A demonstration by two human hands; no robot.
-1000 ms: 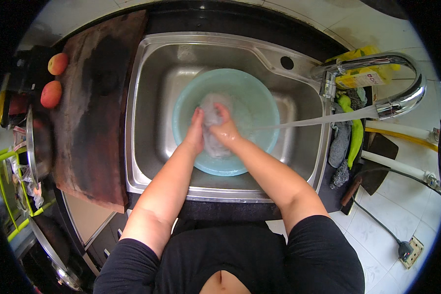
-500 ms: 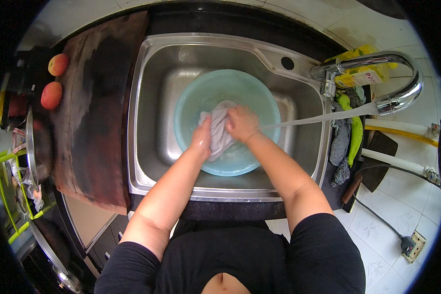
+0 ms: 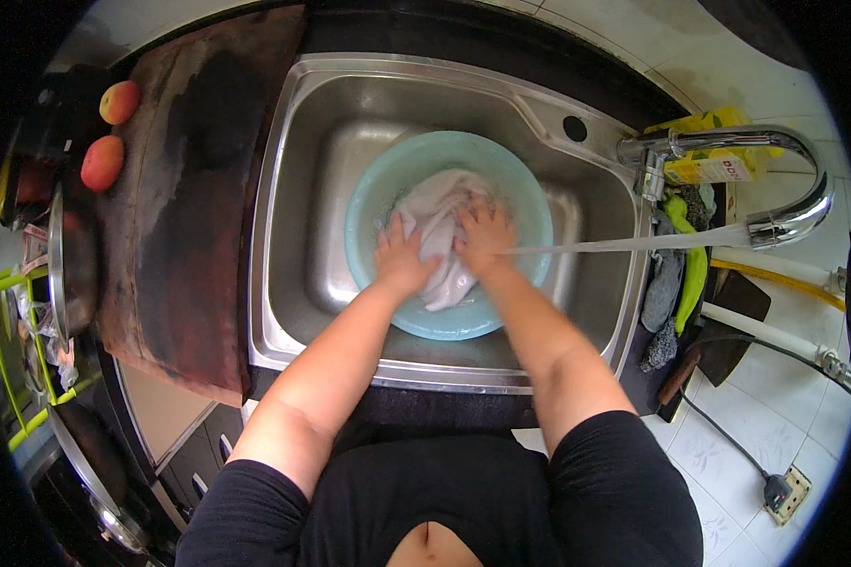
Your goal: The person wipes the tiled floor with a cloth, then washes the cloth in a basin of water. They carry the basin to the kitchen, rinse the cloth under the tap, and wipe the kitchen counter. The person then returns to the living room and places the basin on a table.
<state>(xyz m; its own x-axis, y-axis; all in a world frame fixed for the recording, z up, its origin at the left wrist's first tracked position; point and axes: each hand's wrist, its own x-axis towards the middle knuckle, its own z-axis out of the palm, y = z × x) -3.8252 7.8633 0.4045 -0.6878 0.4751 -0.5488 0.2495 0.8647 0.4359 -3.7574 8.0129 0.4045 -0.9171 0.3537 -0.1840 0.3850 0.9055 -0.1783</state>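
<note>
My cloth [image 3: 442, 231], in the basin [image 3: 371, 194], looks soft, limp and likely slippery, probably heavier for being wet; I'd gather it by both side edges; my left hand [image 3: 404, 257] lies spread wide against its left; my right hand [image 3: 485, 234], also splayed, touches its right.

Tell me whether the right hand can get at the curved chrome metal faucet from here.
Probably yes: the right hand lies on the crumpled, whitish wet cloth, fingers spread, and nothing tall seems to stand between it and the faucet; only the running water stream crosses that way.
</note>
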